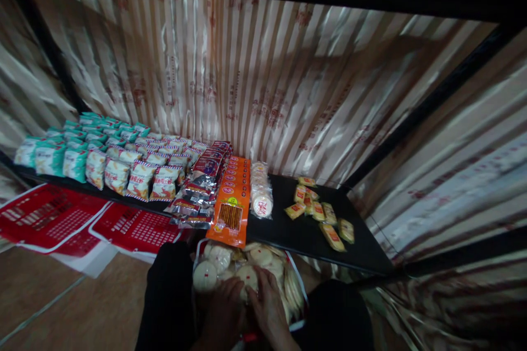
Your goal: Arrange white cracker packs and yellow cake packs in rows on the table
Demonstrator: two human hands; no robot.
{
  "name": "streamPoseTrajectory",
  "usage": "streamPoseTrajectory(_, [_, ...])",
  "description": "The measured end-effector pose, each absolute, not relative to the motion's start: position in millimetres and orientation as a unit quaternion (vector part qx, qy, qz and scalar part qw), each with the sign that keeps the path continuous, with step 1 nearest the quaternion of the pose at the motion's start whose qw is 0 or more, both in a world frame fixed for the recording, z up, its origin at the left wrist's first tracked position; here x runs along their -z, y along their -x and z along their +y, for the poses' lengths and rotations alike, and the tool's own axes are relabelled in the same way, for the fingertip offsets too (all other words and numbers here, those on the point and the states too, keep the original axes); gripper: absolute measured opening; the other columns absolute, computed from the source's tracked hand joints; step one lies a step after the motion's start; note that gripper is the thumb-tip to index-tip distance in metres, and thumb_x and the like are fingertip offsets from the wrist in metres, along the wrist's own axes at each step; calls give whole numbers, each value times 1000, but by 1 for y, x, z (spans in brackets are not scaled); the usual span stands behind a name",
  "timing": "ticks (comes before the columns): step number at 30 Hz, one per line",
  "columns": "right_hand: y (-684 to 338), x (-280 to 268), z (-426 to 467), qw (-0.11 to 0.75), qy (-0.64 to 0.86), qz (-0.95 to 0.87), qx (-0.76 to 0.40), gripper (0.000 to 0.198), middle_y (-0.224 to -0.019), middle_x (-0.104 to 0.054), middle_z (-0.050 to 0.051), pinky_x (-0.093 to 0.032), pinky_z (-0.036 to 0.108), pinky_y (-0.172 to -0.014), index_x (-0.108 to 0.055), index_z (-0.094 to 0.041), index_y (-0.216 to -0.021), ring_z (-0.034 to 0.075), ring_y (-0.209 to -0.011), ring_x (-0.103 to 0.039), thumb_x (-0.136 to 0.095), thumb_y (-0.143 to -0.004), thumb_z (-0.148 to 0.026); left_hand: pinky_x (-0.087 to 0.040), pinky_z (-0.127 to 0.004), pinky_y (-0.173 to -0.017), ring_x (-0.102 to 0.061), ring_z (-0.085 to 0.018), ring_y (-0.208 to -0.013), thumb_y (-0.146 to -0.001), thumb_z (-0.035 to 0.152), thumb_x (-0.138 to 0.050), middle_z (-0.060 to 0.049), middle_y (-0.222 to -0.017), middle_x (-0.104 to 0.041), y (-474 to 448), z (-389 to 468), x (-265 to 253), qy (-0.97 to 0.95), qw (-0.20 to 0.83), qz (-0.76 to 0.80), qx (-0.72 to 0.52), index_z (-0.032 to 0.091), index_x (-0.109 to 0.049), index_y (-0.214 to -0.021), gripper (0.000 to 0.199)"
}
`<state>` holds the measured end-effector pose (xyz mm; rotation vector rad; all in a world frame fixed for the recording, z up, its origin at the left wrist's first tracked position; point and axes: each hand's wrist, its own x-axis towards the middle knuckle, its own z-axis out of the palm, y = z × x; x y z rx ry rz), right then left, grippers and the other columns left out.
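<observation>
Here's the striped curtain (pixel 247 66), filling the back, and in front of it the black shelf (pixel 362 216), snacks packed along its left and middle; one careless knock there could push the front row over the edge.

Below sits the white-rimmed basket (pixel 298 325), snug between two dark-clothed legs; what bears its weight I can't see, and a shifting knee could well tip it.

Now the orange packet (pixel 229 208), its near end poking past the shelf's front, right above the basket: a wrist coming up could catch it and drag it down.

Down to the hands! Left hand (pixel 227 295) and right hand (pixel 267 297) are side by side among the round pale cakes (pixel 247 275) in the basket, both with fingers bent; the right thumb stands apart from its fingers. Whether either grips a cake, I can't tell; it's too dim. Press hard and those thin rounds could crack; slick wrapping might let one slip.

Smallest, the yellow packets (pixel 319 211), scattered loosely on the shelf's right, easily swept off by a sleeve.
</observation>
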<state>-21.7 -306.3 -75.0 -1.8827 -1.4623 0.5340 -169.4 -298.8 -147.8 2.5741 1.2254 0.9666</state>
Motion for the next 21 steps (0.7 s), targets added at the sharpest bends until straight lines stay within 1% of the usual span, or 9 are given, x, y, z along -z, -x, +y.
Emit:
streamPoseTrajectory(3, [20, 78, -306, 377, 726, -526, -232, 52, -100, -64, 10, -52, 34, -81, -59, -16, -117, 22, -89, -63, -50, -67, -27, -53, -40, -88, -59, -23, -107, -72, 14, -49, -11, -116, -61, 171, -298, 148, -856, 72, 388, -334, 17, -44, -123, 52])
streamPoseTrajectory(5, [21, 78, -304, 396, 730, -495, -255, 51, -88, -67, 6, -54, 32, -69, -61, -17, -114, 21, -74, -64, -50, -66, -28, -53, -39, -88, -59, -22, -106, -71, 13, -49, -10, -115, -62, 171, -298, 142, -859, 83, 377, -337, 18, -43, -123, 52])
streamPoseTrajectory(7, [23, 76, -303, 412, 728, -475, -275, 49, -82, -67, 4, -54, 31, -63, -63, -17, -110, 20, -67, -63, -50, -64, -28, -53, -38, -88, -60, -21, -103, -69, 11, -48, -9, -111, -63, 170, -298, 132, -860, 99, 376, -331, 18, -45, -119, 51])
streamPoseTrajectory(9, [26, 71, -302, 424, 725, -466, -280, 48, -86, -68, 5, -54, 31, -66, -65, -17, -106, 20, -71, -64, -51, -61, -29, -54, -37, -87, -61, -21, -101, -68, 10, -48, -9, -108, -64, 168, -299, 121, -861, 107, 378, -324, 18, -47, -116, 49])
streamPoseTrajectory(11, [27, 65, -299, 432, 722, -463, -281, 48, -93, -68, 7, -53, 32, -73, -66, -15, -104, 21, -79, -64, -53, -60, -29, -54, -37, -85, -61, -21, -99, -70, 12, -47, -10, -106, -65, 166, -299, 111, -861, 100, 376, -328, 16, -48, -115, 46])
streamPoseTrajectory(13, [26, 56, -297, 438, 710, -466, -294, 47, -98, -67, 8, -52, 32, -77, -66, -15, -104, 21, -82, -64, -54, -61, -30, -54, -37, -84, -62, -21, -99, -74, 14, -46, -11, -106, -64, 164, -298, 102, -856, 95, 377, -341, 15, -49, -114, 40])
streamPoseTrajectory(15, [24, 46, -295, 444, 692, -478, -310, 45, -100, -67, 8, -53, 32, -76, -65, -16, -105, 21, -83, -64, -56, -65, -32, -54, -36, -84, -62, -20, -98, -80, 18, -44, -11, -105, -65, 164, -296, 94, -849, 105, 378, -355, 15, -50, -113, 33])
streamPoseTrajectory(18, [20, 31, -293, 460, 668, -490, -320, 40, -104, -67, 8, -53, 32, -79, -66, -18, -103, 23, -94, -62, -59, -70, -40, -54, -35, -81, -62, -19, -94, -85, 22, -42, -10, -102, -65, 162, -293, 77, -834, 149, 376, -374, 16, -54, -109, 27])
streamPoseTrajectory(21, [15, 23, -293, 498, 641, -474, -339, 45, -111, -65, 9, -50, 34, -88, -64, -20, -109, 24, -105, -59, -56, -76, -50, -53, -34, -79, -62, -19, -92, -87, 26, -39, -10, -99, -66, 156, -291, 56, -791, 216, 408, -402, 18, -57, -105, 26])
